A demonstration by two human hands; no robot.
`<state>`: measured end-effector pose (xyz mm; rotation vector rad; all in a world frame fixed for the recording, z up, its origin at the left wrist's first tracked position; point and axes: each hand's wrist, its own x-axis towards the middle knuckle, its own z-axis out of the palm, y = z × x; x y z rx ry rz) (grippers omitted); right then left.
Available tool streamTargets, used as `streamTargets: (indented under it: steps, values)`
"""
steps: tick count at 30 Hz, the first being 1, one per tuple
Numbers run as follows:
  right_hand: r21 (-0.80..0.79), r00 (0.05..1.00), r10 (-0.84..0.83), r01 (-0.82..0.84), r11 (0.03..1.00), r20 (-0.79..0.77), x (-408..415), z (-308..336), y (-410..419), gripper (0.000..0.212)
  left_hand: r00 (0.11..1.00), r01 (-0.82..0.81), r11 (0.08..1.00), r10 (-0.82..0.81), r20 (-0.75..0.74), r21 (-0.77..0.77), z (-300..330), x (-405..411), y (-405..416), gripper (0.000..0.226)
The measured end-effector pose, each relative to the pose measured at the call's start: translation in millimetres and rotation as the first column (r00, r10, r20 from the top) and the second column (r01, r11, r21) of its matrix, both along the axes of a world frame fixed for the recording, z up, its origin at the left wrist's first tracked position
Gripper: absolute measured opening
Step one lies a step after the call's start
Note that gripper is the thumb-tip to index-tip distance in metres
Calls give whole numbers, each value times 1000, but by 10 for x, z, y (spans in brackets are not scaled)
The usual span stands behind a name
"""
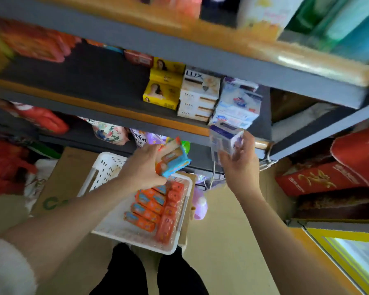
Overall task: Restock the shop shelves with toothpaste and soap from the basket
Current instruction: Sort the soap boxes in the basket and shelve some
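Observation:
My left hand (144, 165) grips an orange and blue soap pack (174, 159) just above the white basket (107, 167). Inside the basket lie several orange packs (156, 208). My right hand (241, 165) holds a white and purple soap box (226, 138) in front of the middle shelf's edge (115, 111), just below the stacked white and blue soap boxes (237, 105). Beside those on the shelf stand white Lux soap boxes (198, 94) and yellow soap boxes (164, 86).
The basket rests on a cardboard box (58, 184). Red bags (6, 165) sit at the left and red boxes (320, 179) at the right. Bottles and cartons (264, 11) fill the top shelf. A purple bottle (199, 201) stands on the floor.

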<state>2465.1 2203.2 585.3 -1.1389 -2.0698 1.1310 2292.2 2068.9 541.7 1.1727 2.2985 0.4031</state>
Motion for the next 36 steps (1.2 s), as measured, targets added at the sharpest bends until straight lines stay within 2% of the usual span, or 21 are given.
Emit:
streamTargets:
  steps: [1,2,4,5,7,9,11,13,16,18,20,22,23,24,25,26,29,32,34,36]
  values:
    - [230,997,-20,4,973,69,-9,46,77,38,999,30,999,-28,-36,30,154,-8,59,77]
    - [461,990,-53,-13,887,131,-20,61,175,43,997,45,997,-40,-68,68,301,-12,114,77]
    - [783,970,-169,-34,621,176,-43,39,383,50,995,34,991,-22,-93,128,538,2,201,74]
    - [858,960,-219,-38,513,174,-59,14,496,49,995,24,989,-11,-98,143,622,18,237,75]
    - [917,944,-274,-64,394,183,-102,-15,680,46,993,20,986,1,-121,166,713,59,278,76]
    - [939,940,-295,-65,337,171,-156,-50,823,41,991,15,985,9,-137,172,723,105,294,75]
    - [944,935,-313,-62,324,169,-213,-101,920,41,991,-6,988,27,-134,155,696,158,290,75]
    - [936,921,-339,-70,345,194,-272,-196,948,50,990,-20,991,38,-135,132,663,208,280,76]
    - [890,912,-326,-82,448,248,-347,-352,922,66,991,-30,994,44,-129,107,615,235,278,75]
    - [859,948,-241,-60,508,209,-353,-352,938,61,991,-28,994,42,-125,109,579,233,285,74]
    - [755,985,-166,72,652,49,-316,-282,977,45,993,-21,994,33,-111,105,552,239,304,72]
    - [436,975,-171,216,873,-141,-252,-231,1010,53,994,-6,996,16,-107,95,533,249,324,74]
    - [227,953,-209,258,939,-222,-221,-229,1025,61,994,-4,996,14,-106,95,525,253,334,76]
    - [33,924,-260,279,960,-280,-202,-233,1021,63,994,-6,995,16,-104,97,521,257,343,76]
    - [-97,905,-300,283,954,-303,-191,-227,1003,61,995,-6,995,16,-102,102,522,261,351,76]
    - [-152,900,-320,286,946,-296,-192,-233,984,56,994,-2,994,14,-104,107,526,260,356,75]
    - [-157,908,-338,307,939,-246,-264,-203,945,43,993,7,994,6,-120,111,547,235,358,75]
    - [-97,911,-377,365,926,-169,-334,-175,902,43,989,13,995,2,-146,101,560,183,316,76]
    - [43,895,-421,431,901,-148,-311,-173,736,44,973,48,994,-25,-228,97,553,125,244,80]
    - [131,927,-331,355,926,-174,-271,-201,402,39,925,141,986,-100,-367,85,528,27,139,83]
